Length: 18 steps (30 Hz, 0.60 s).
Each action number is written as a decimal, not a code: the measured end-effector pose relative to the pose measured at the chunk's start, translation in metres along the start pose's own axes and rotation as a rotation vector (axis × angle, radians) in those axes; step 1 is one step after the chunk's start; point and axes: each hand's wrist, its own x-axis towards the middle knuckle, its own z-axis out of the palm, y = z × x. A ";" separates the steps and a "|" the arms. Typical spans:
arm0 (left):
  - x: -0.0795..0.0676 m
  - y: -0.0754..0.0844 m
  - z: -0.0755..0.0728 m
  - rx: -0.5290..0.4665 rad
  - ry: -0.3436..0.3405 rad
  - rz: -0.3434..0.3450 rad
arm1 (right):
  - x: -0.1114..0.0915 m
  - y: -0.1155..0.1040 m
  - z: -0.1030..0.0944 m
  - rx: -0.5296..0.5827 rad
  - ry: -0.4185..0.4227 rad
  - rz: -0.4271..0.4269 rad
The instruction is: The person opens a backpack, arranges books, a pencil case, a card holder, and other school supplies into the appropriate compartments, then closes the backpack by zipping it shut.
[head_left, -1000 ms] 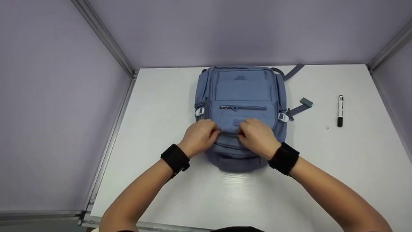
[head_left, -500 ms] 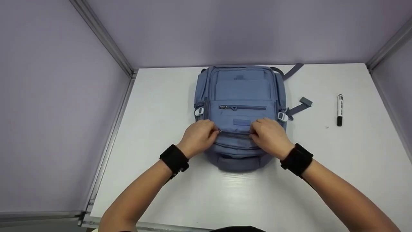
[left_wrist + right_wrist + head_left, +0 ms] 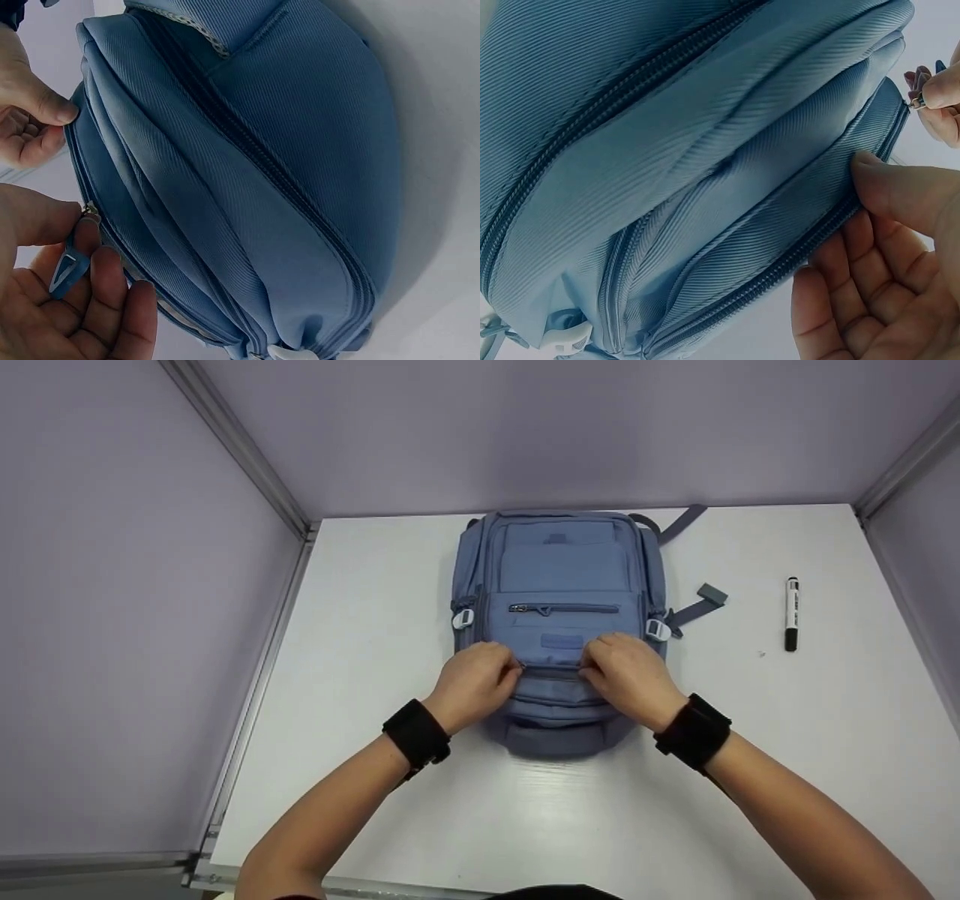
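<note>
A blue backpack [image 3: 564, 568] lies on the white table, its front pockets facing up. My left hand [image 3: 477, 681] pinches a small metal zipper slider [image 3: 91, 209] on a front pocket; its blue pull tab [image 3: 69, 274] hangs over the fingers in the left wrist view. Beside the left hand, a narrow light strip shows along the zipper. Farther right on the same seam, my right hand [image 3: 628, 678] pinches the pocket's edge [image 3: 832, 225] between thumb and fingers. Both hands hide parts of the seam in the head view.
A black-and-white marker [image 3: 792, 615] lies on the table [image 3: 750, 765] to the right. Grey straps [image 3: 697, 613] stick out from the backpack's right side. Pale panels [image 3: 585, 435] wall the back and sides.
My right hand shifted right along the seam, then stayed there. My left hand has since moved slightly right with the zipper slider.
</note>
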 end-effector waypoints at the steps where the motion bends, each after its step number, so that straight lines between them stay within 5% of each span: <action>1: 0.000 0.001 0.001 0.000 0.001 0.010 | 0.000 0.000 0.000 0.001 0.002 0.001; 18: 0.011 0.021 0.011 0.043 0.032 0.074 | 0.001 0.000 0.000 0.000 0.037 -0.028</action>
